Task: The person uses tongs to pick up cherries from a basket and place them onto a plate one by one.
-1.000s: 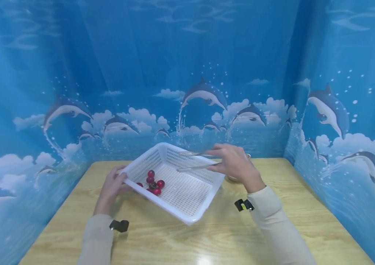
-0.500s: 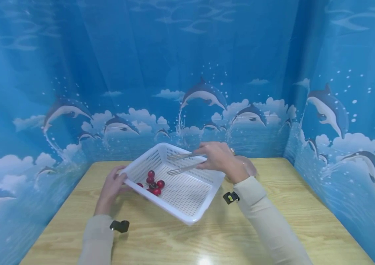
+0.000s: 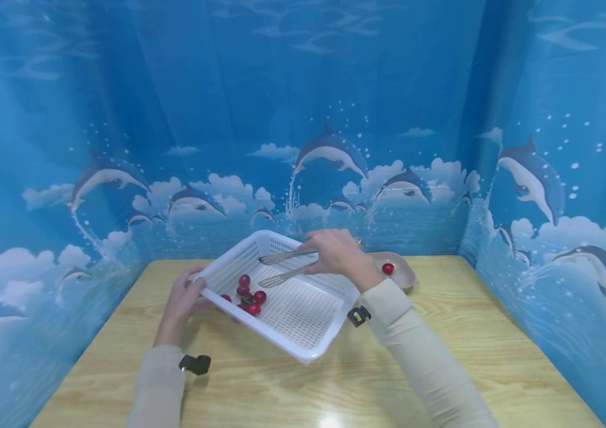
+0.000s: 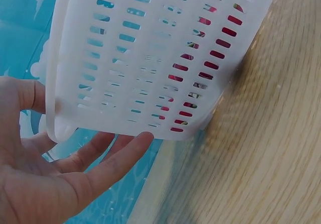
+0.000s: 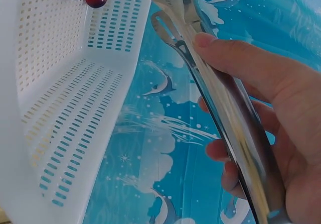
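My left hand (image 3: 182, 300) grips the left corner of a white perforated plastic basket (image 3: 330, 345), thumb on the rim and fingers against its outside wall in the left wrist view. The basket is tilted toward me. Several red cherries (image 3: 253, 309) are gathered at its left end. My right hand (image 3: 335, 252) holds metal tongs (image 5: 241, 128), with the thumb on one arm and fingers curled around the other. The tongs' spread, slotted tips reach over the basket, a little above and right of the cherries, with nothing between them.
Behind my right forearm, a pinkish oval dish (image 3: 401, 270) with one red cherry (image 3: 388, 268) in it stands at the back right of the wooden table (image 3: 442, 345). A blue dolphin-print curtain (image 3: 260, 119) encloses the table's back and sides.
My right hand has carried the tongs left and slightly down over the basket, toward the cherries. That uncovers the dish and its cherry. The left hand and basket have stayed in place.
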A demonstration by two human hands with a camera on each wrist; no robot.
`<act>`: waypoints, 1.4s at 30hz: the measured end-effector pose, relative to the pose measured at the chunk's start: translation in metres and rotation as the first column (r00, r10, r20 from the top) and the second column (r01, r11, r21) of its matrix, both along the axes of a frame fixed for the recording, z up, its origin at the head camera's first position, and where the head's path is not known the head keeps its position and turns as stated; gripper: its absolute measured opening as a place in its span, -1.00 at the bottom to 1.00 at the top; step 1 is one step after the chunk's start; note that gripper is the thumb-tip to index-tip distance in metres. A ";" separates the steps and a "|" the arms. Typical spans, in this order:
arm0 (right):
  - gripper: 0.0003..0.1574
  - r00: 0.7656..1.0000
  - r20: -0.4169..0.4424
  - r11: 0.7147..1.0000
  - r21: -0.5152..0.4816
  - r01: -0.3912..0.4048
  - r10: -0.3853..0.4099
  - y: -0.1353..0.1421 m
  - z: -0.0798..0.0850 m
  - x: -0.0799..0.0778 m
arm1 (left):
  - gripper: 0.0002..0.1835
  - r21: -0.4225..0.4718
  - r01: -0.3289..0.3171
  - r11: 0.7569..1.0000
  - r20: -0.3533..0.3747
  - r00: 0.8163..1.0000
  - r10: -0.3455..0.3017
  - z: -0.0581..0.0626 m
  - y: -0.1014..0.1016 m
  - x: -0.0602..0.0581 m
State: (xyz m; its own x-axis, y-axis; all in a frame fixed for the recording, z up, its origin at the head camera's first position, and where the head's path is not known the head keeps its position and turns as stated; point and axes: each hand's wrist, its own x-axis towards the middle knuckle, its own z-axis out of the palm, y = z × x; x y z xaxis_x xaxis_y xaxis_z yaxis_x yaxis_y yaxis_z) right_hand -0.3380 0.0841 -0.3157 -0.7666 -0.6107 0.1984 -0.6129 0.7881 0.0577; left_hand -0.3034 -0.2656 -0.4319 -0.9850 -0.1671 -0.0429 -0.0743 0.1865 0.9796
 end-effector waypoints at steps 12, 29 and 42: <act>-0.35 0.999 0.041 0.999 0.053 0.004 -0.006 -0.013 0.002 -0.008 | -0.37 0.000 0.009 1.000 0.007 1.000 -0.009 -0.001 0.000 0.000; -0.46 0.995 0.098 0.987 0.159 0.000 -0.016 -0.043 -0.005 -0.031 | -0.35 0.007 0.019 1.000 0.022 1.000 -0.019 -0.002 -0.002 -0.001; -0.48 0.992 0.106 0.973 0.226 0.037 -0.062 -0.066 -0.025 -0.035 | -0.36 0.000 0.025 1.000 0.017 1.000 -0.025 -0.001 -0.003 -0.001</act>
